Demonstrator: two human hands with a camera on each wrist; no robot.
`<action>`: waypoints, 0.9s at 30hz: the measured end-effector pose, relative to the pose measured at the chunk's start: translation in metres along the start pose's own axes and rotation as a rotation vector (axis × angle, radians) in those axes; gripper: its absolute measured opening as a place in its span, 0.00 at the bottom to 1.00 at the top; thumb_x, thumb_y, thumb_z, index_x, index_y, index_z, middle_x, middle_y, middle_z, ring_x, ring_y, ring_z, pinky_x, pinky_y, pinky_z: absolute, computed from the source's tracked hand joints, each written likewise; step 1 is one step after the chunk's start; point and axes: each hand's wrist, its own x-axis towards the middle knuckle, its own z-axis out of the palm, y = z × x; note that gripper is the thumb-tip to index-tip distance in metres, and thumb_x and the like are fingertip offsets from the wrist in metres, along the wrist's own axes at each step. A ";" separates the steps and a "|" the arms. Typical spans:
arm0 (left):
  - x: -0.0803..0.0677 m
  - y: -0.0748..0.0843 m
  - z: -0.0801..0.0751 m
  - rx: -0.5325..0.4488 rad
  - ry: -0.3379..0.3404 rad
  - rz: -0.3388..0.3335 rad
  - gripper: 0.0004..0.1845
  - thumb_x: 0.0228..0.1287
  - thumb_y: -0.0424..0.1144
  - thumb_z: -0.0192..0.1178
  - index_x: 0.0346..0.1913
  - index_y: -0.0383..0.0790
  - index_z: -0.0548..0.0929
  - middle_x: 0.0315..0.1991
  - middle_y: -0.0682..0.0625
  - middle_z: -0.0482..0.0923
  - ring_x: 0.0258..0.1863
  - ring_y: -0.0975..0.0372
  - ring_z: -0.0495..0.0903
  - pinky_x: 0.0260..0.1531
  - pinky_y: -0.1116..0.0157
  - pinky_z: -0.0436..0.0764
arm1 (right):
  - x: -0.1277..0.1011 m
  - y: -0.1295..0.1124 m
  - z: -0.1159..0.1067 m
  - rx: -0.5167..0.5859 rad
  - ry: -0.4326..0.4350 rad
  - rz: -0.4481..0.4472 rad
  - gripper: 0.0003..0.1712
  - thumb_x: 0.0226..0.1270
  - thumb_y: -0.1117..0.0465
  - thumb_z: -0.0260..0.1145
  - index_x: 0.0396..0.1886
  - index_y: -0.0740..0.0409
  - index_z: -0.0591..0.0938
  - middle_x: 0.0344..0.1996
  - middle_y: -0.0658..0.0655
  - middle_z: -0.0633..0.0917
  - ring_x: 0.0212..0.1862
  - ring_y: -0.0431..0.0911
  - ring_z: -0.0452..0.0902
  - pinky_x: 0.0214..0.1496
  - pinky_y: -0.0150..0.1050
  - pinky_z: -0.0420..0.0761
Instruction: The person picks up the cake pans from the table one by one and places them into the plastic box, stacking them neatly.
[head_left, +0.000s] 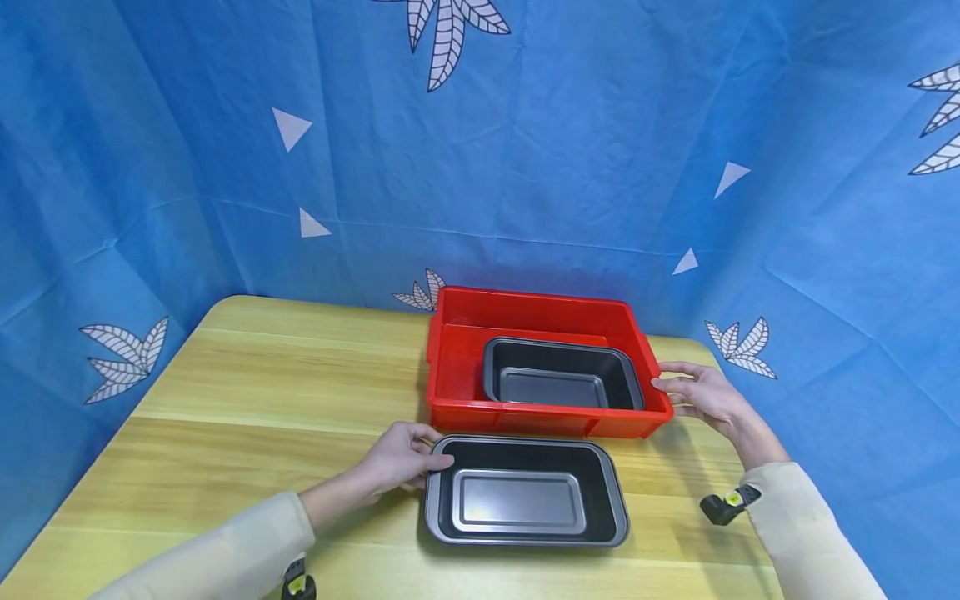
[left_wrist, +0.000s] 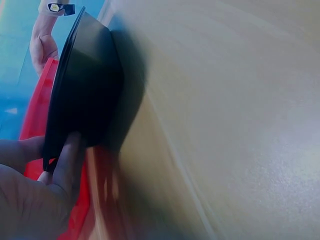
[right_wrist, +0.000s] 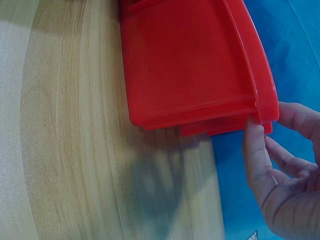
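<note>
Left hand (head_left: 401, 458) fingers pinch front pan (head_left: 525, 492) rim; right hand (head_left: 705, 396) fingers spread against red bin (head_left: 450, 367) edge.

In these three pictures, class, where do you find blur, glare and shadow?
Head view: sharp, with glare on the near baking pan floor. Left wrist view: motion-blurred, the pan a dark smear casting shadow on the table. Right wrist view: fairly clear, soft shadow below the red bin.

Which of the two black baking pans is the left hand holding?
The near pan, on the bare table in front of the red bin; the left hand grips its left rim. The other pan sits untouched inside the bin.
</note>
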 end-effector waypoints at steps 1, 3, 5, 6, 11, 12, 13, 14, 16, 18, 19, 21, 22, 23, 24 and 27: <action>0.000 0.000 0.000 0.001 0.001 -0.005 0.19 0.52 0.36 0.73 0.48 0.38 0.83 0.30 0.47 0.79 0.24 0.61 0.80 0.23 0.64 0.85 | 0.000 0.000 0.000 0.004 -0.003 -0.003 0.45 0.66 0.48 0.65 0.75 0.61 0.56 0.42 0.45 0.84 0.42 0.43 0.85 0.49 0.39 0.87; 0.000 0.001 0.000 -0.006 -0.001 -0.014 0.18 0.53 0.36 0.72 0.48 0.39 0.83 0.30 0.47 0.79 0.24 0.61 0.79 0.23 0.65 0.85 | -0.001 0.000 0.000 0.009 -0.006 -0.008 0.46 0.66 0.49 0.66 0.75 0.62 0.56 0.40 0.44 0.85 0.41 0.43 0.85 0.49 0.39 0.87; 0.000 0.002 -0.001 -0.017 -0.003 -0.020 0.18 0.53 0.35 0.72 0.48 0.39 0.83 0.30 0.47 0.79 0.23 0.61 0.79 0.22 0.66 0.84 | -0.001 0.000 0.000 0.012 -0.007 -0.012 0.46 0.66 0.49 0.66 0.75 0.62 0.56 0.40 0.44 0.85 0.41 0.42 0.85 0.48 0.39 0.87; 0.000 0.002 -0.001 -0.029 -0.005 -0.023 0.18 0.53 0.34 0.72 0.48 0.39 0.83 0.30 0.47 0.78 0.23 0.61 0.79 0.22 0.66 0.84 | -0.001 0.001 0.000 0.013 -0.006 -0.012 0.46 0.66 0.49 0.66 0.75 0.62 0.56 0.39 0.44 0.85 0.41 0.42 0.86 0.48 0.39 0.87; -0.002 0.001 -0.001 -0.086 -0.022 -0.015 0.18 0.53 0.32 0.71 0.48 0.37 0.82 0.31 0.46 0.79 0.23 0.61 0.81 0.22 0.66 0.84 | -0.001 0.000 0.000 0.015 -0.004 -0.013 0.46 0.66 0.49 0.66 0.74 0.63 0.56 0.38 0.43 0.85 0.40 0.42 0.86 0.48 0.39 0.87; -0.002 0.001 -0.001 -0.097 -0.025 -0.012 0.18 0.53 0.31 0.71 0.48 0.37 0.82 0.31 0.46 0.80 0.23 0.62 0.81 0.22 0.66 0.84 | -0.001 0.000 0.000 0.015 -0.004 -0.013 0.46 0.66 0.49 0.66 0.74 0.63 0.56 0.38 0.43 0.85 0.40 0.42 0.86 0.48 0.39 0.87; -0.003 0.001 -0.001 -0.102 -0.026 -0.008 0.18 0.53 0.31 0.71 0.48 0.37 0.82 0.30 0.46 0.80 0.23 0.62 0.81 0.22 0.66 0.85 | -0.001 0.000 0.000 0.013 -0.005 -0.014 0.46 0.66 0.49 0.66 0.74 0.63 0.56 0.38 0.43 0.85 0.40 0.42 0.86 0.48 0.39 0.87; -0.003 0.002 -0.001 -0.107 -0.026 -0.005 0.17 0.53 0.31 0.71 0.48 0.37 0.82 0.30 0.46 0.80 0.23 0.62 0.82 0.22 0.66 0.85 | -0.002 0.000 0.000 0.011 -0.004 -0.014 0.46 0.66 0.49 0.66 0.74 0.63 0.56 0.38 0.43 0.85 0.40 0.42 0.86 0.48 0.39 0.87; -0.005 0.002 -0.001 -0.111 -0.025 0.003 0.17 0.53 0.31 0.70 0.48 0.37 0.82 0.30 0.46 0.80 0.22 0.62 0.81 0.21 0.66 0.84 | -0.001 0.000 0.001 0.009 -0.003 -0.014 0.46 0.66 0.49 0.66 0.75 0.63 0.56 0.39 0.43 0.85 0.40 0.42 0.86 0.48 0.39 0.87; -0.006 0.003 -0.001 -0.117 -0.022 0.009 0.17 0.53 0.30 0.70 0.48 0.36 0.82 0.29 0.46 0.80 0.21 0.62 0.81 0.20 0.66 0.84 | -0.001 -0.001 0.001 0.006 -0.002 -0.012 0.45 0.66 0.49 0.65 0.75 0.62 0.56 0.40 0.44 0.85 0.41 0.42 0.85 0.48 0.39 0.87; -0.007 0.003 -0.001 -0.118 -0.019 0.013 0.17 0.53 0.30 0.70 0.48 0.36 0.82 0.29 0.47 0.80 0.20 0.62 0.81 0.20 0.65 0.84 | -0.001 -0.001 0.001 0.006 -0.004 -0.012 0.45 0.66 0.49 0.65 0.75 0.62 0.56 0.40 0.44 0.85 0.41 0.42 0.85 0.49 0.39 0.87; -0.009 0.004 -0.001 -0.125 -0.016 0.021 0.17 0.53 0.29 0.70 0.48 0.36 0.82 0.28 0.47 0.79 0.20 0.62 0.80 0.19 0.66 0.84 | -0.001 -0.001 0.001 0.006 -0.004 -0.009 0.45 0.66 0.49 0.65 0.75 0.62 0.56 0.41 0.44 0.85 0.41 0.42 0.85 0.49 0.39 0.87; -0.010 0.004 -0.001 -0.127 -0.015 0.024 0.17 0.53 0.29 0.70 0.48 0.36 0.82 0.28 0.48 0.79 0.20 0.63 0.80 0.19 0.66 0.84 | -0.001 0.000 0.001 0.004 -0.004 -0.008 0.45 0.66 0.49 0.65 0.75 0.62 0.56 0.41 0.45 0.85 0.41 0.42 0.85 0.49 0.39 0.87; -0.010 0.004 -0.001 -0.127 -0.013 0.029 0.17 0.53 0.29 0.70 0.48 0.36 0.82 0.28 0.48 0.79 0.19 0.63 0.80 0.19 0.65 0.84 | -0.001 0.000 0.001 0.002 -0.004 -0.007 0.46 0.66 0.48 0.65 0.75 0.62 0.56 0.41 0.45 0.84 0.41 0.42 0.85 0.49 0.39 0.87; -0.010 0.004 -0.001 -0.128 -0.011 0.033 0.17 0.53 0.29 0.70 0.48 0.36 0.82 0.27 0.48 0.79 0.19 0.63 0.80 0.19 0.65 0.84 | -0.001 0.000 0.000 0.002 -0.004 -0.007 0.46 0.66 0.48 0.65 0.75 0.62 0.56 0.41 0.45 0.84 0.41 0.42 0.85 0.49 0.39 0.87; -0.011 0.004 -0.001 -0.123 -0.008 0.038 0.18 0.53 0.29 0.70 0.49 0.36 0.83 0.28 0.48 0.80 0.20 0.63 0.81 0.20 0.64 0.85 | 0.000 0.001 0.000 0.002 -0.004 -0.004 0.46 0.66 0.48 0.66 0.75 0.62 0.56 0.41 0.45 0.84 0.41 0.43 0.85 0.48 0.39 0.87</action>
